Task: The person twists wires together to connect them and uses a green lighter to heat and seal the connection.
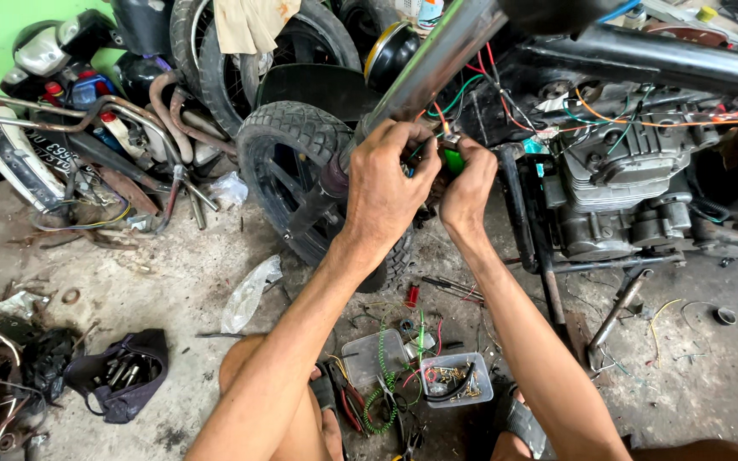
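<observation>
My left hand and my right hand are raised together in front of a stripped motorcycle. Both pinch a small green connector with thin wires running into the bike's loose wiring. The left hand's fingers curl over the wires just beside the fork tube. The front tyre stands directly behind and below the left hand. The engine sits to the right of my right hand.
Clear plastic boxes of small parts and a coiled green wire lie on the concrete floor between my feet. A dark tool bag lies at lower left. Scrap bike parts and wheels pile up at the back left.
</observation>
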